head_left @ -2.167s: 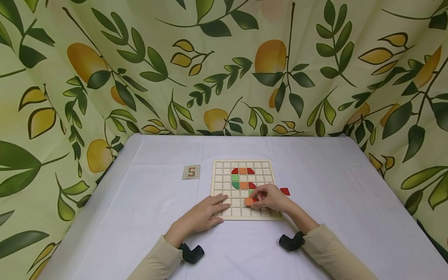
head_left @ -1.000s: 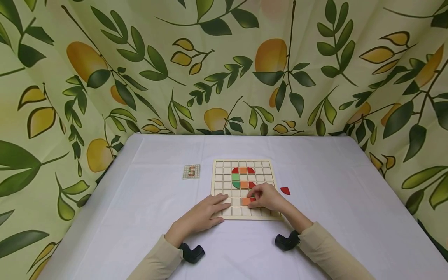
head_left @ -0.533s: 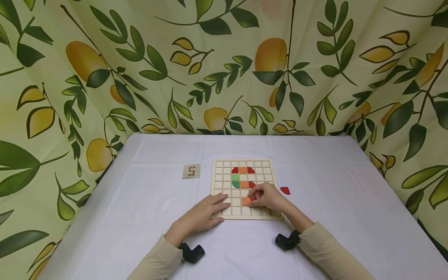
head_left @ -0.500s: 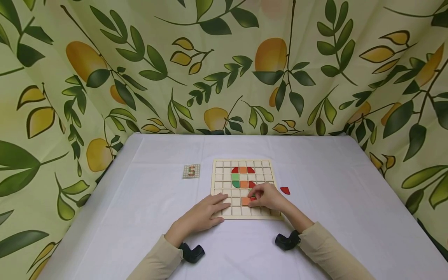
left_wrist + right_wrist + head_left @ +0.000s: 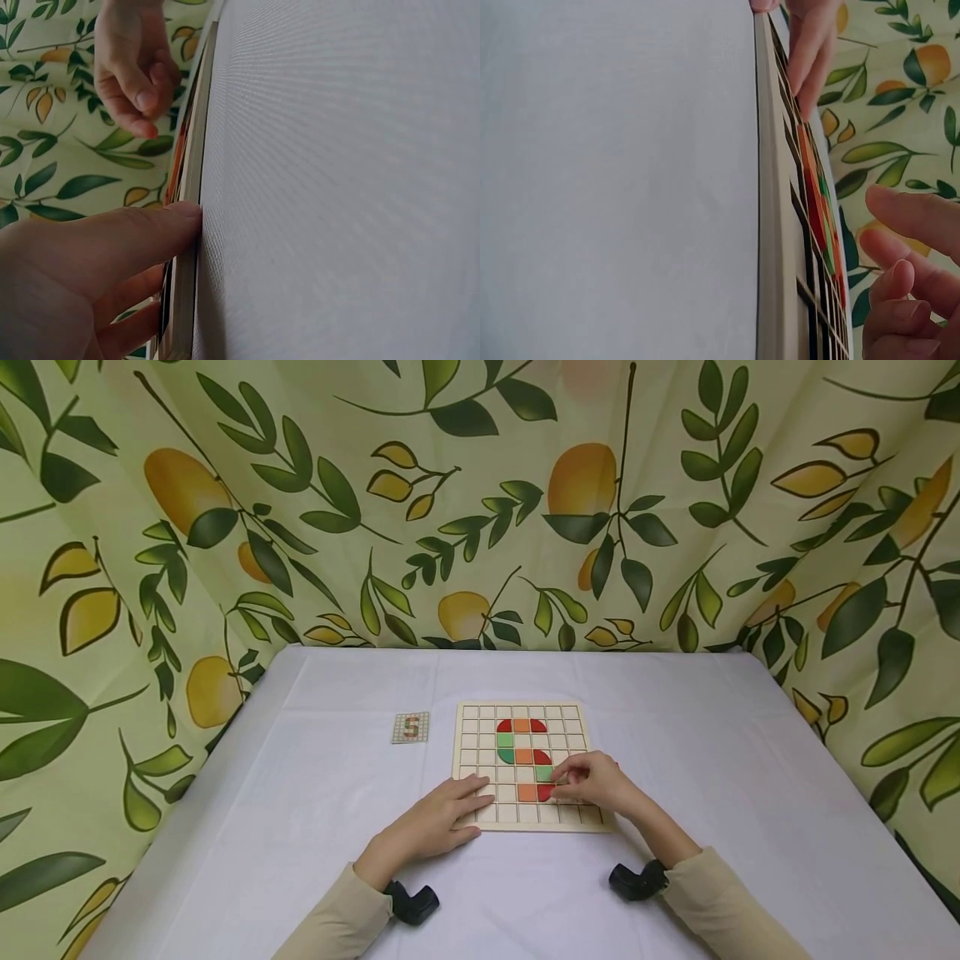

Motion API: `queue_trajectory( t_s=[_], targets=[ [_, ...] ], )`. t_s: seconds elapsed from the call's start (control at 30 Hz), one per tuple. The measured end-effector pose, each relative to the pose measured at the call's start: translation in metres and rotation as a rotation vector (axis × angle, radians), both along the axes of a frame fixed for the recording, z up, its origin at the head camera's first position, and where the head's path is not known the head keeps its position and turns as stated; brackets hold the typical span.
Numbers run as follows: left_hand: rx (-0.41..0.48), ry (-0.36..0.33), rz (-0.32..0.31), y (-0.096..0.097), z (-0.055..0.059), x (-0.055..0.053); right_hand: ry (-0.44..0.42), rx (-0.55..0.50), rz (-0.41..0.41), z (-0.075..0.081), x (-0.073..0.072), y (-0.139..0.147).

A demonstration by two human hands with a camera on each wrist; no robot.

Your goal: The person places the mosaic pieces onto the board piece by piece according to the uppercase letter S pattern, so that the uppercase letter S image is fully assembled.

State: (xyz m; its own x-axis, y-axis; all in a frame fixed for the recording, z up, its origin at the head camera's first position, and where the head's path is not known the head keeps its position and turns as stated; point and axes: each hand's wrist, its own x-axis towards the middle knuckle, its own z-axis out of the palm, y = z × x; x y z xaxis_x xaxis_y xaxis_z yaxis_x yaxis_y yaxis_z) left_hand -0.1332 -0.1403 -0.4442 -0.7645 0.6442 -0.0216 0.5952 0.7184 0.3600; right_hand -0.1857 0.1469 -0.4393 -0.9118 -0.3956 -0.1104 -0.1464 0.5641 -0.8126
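Note:
In the head view my left hand [image 5: 435, 814] rests its outstretched fingers on the left part of the wooden grid board [image 5: 486, 713]. The left wrist view shows its thumb [image 5: 161, 229] against the board's front edge. My right hand [image 5: 596, 779] is over the board's right side with nothing in its fingers, thumb and forefinger apart. Just left of its fingertips lie an orange square tile [image 5: 527, 792], a red quarter-round tile [image 5: 544, 793] and a light green square tile [image 5: 543, 773]. Further up, red tiles [image 5: 538, 726], orange and green ones continue an S-like curve.
A small pattern card [image 5: 410, 727] with a similar S lies left of the board. A loose red piece right of the board is almost fully hidden behind my right hand. White cloth [image 5: 337, 710] covers the table; a leafy curtain [image 5: 480, 527] hangs around it.
My right hand has set the orange square into its cell, let go and drawn back to the right, uncovering the green and red tiles. My left hand has stayed in place.

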Motion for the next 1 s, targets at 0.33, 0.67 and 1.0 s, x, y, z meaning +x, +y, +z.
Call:
queue_trajectory(
  t_s=[0.33, 0.67, 1.0],
  targets=[
    [-0.008, -0.013, 0.012, 0.001, -0.002, -0.001, -0.013, -0.008, -0.031, 0.0, 0.003, 0.022],
    [0.01, -0.005, 0.003, 0.001, -0.002, -0.001, -0.019, 0.008, -0.066, 0.005, -0.001, 0.046],
    [0.02, -0.018, 0.009, 0.002, -0.002, -0.002, -0.018, 0.036, -0.122, 0.0, -0.004, 0.064]
  ],
)
